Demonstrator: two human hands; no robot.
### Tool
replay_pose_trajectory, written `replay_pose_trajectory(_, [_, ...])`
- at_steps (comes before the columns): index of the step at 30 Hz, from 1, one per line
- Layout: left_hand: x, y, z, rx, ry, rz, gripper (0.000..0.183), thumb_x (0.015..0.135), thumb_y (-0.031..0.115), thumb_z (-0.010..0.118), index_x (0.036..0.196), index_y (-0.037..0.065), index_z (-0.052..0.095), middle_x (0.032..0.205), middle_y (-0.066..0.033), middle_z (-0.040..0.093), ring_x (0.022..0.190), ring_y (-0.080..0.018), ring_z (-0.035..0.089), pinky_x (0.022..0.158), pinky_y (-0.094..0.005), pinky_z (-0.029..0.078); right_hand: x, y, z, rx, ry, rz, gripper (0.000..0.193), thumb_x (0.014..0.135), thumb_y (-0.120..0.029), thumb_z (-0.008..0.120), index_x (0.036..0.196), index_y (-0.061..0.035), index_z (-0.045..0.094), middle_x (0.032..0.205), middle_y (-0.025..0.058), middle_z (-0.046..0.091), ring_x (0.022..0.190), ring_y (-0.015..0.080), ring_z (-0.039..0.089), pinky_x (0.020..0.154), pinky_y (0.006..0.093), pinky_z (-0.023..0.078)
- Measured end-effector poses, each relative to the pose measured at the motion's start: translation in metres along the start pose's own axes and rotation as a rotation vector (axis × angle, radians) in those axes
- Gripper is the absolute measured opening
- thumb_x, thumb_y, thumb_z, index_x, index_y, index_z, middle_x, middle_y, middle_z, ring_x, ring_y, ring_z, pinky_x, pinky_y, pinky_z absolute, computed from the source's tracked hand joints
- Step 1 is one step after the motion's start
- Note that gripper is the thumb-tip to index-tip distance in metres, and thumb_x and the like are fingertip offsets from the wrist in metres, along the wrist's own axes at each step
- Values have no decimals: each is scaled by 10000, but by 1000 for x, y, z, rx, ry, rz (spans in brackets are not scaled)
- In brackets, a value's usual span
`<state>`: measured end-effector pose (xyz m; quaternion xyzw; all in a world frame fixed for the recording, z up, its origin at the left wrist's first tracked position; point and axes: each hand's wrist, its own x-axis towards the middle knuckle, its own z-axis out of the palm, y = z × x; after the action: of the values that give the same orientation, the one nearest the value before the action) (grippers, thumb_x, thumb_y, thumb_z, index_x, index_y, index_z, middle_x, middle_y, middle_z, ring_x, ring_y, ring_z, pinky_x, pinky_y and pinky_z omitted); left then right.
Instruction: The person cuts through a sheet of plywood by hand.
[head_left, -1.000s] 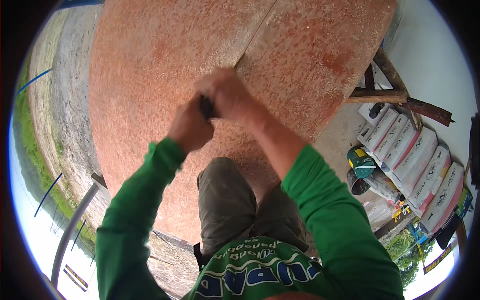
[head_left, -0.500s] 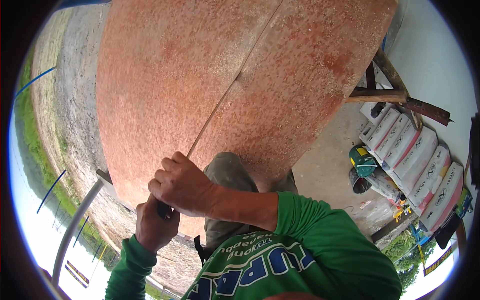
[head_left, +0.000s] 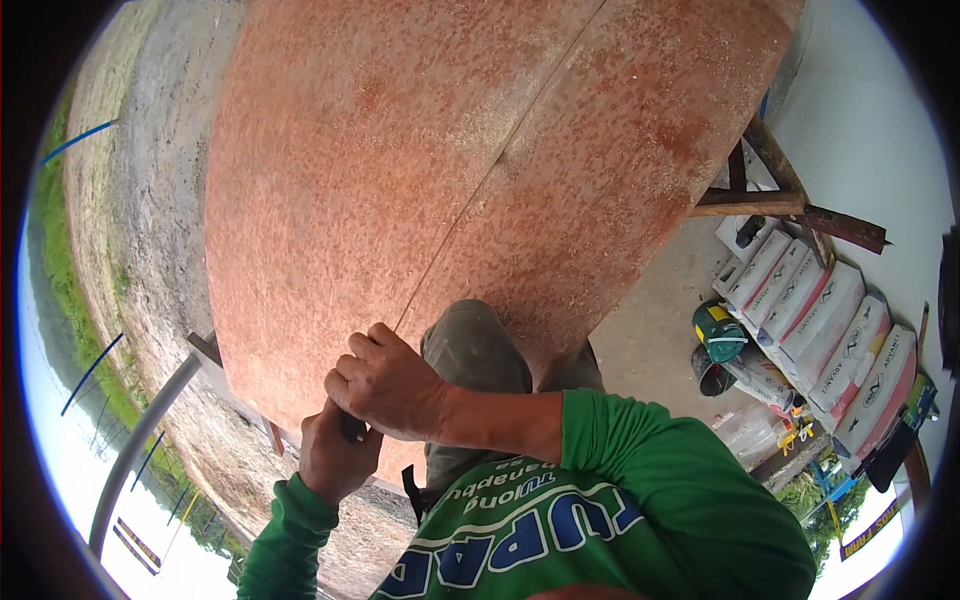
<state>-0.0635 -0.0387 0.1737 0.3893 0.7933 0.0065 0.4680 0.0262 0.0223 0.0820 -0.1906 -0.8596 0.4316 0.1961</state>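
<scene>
Dark handle (head_left: 352, 428), one: gripped between the two hands over the near edge of the board, left of the person's raised knee; only a short length shows, the rest covered by fingers.

Left hand (head_left: 337, 455): closed about the handle, lower of the two, thumb side toward the handle.

Right hand (head_left: 392, 388): closed tight at the handle's upper end, knuckles up, just beyond the left hand and touching it or nearly so; contents of the palm hidden.

Line (head_left: 453, 234), thin and dark: runs from the right hand up the board to its far edge, leaning right, with a small dark notch midway. Blade, slit or mark: cannot tell.

Board (head_left: 320, 200), large, reddish, worn: spreads ahead of the person, pale flecks scattered over its surface, thickest about the line.

Trouser leg (head_left: 478, 340), grey-brown: knee at the board's near edge, right of the hands.

Wooden frame (head_left: 755, 203): juts out beside the board's right edge.

Bags (head_left: 815, 300), pale with red bands: a row on the floor, well apart from the board's right edge.

Green-and-yellow container (head_left: 718, 333): just beside the bags.

Dark bucket (head_left: 712, 380): next to that container, nearer the person.

Grey pipe (head_left: 140, 445), curved: outside the board's near left corner.
</scene>
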Motion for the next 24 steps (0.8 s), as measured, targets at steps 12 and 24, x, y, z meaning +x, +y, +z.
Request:
replay_pose_trajectory(12, [194,36,62,21,87,178,354,647,52,581,986,-13,500,827,-262,591,825,-423,569,690,-435,470,25,190,-35,-176,-122,152,188,573,-214,689,722,-144,600,813,22,636,853,218,578,809,359,417])
replay_pose_trajectory(24, [161,25,50,31,65,147,328,657,13,568,978,-15,508,797,-209,614,814,-377,599,670,-385,489,18,159,-19,-146,64,78,176,564,-189,692,659,-151,549,674,-11,562,747,191,545,713,338,411])
